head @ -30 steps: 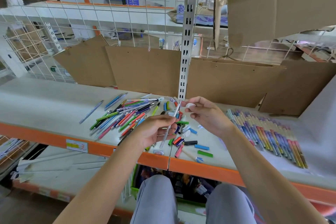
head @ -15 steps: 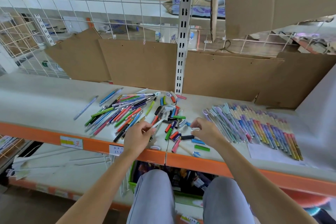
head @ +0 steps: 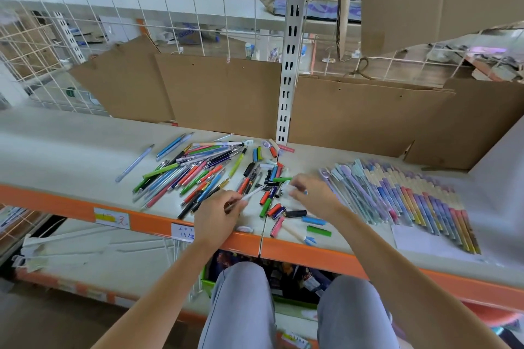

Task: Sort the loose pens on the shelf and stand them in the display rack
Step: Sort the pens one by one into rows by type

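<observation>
orange steel edges the shelf, where slim, glossy plastic loose pens lie fanned in a heap, probably spread for sorting. the left hand pinches a thin white pen above stubby caps. the right hand curls round something small and white, hard to identify. pastel pens lie in a neat row alongside. no display rack is visible.

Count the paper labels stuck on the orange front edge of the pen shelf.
2. A yellow-and-white label sits toward the left of the orange edge. A white handwritten label is just right of it, partly covered by the left forearm. The arms may hide others.
</observation>
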